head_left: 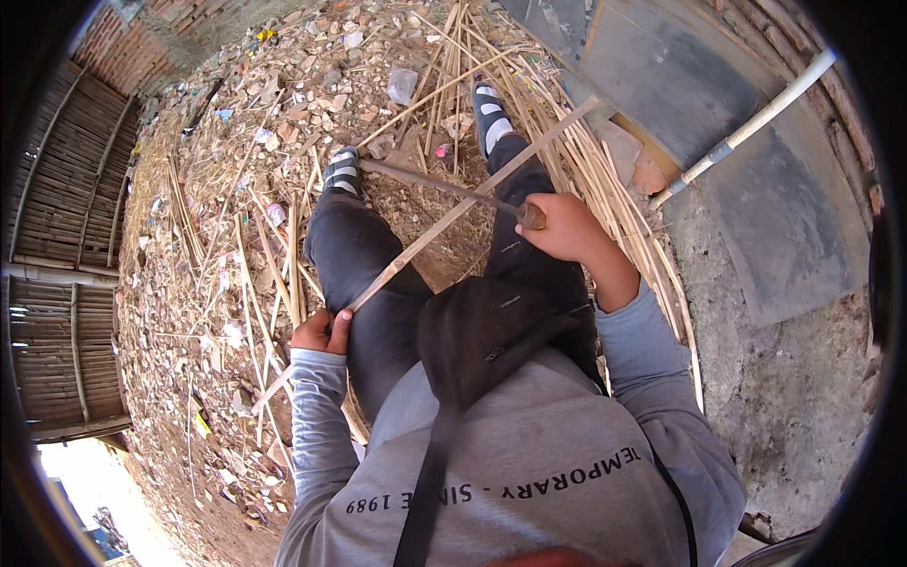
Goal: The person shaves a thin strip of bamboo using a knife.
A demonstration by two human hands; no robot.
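Note:
A long, flat bamboo strip (416,248) slants across my lap, from beside my left forearm up past my right knee. My left hand (323,333) is closed around its lower part, with the thumb on top, near my left thigh. My right hand (565,229) grips the wooden handle of a machete (411,177) above my right thigh. Its long, dark blade points left toward my left foot and crosses the strip between my knees. Whether the edge touches the strip, I cannot tell.
Several split bamboo strips (619,213) lie along my right side, with more beyond my feet and a few loose ones (253,283) at left. Rubble and litter cover the ground. Dark panels (661,66) and a pale pole (746,128) stand at right; a bamboo wall (66,170) is at left.

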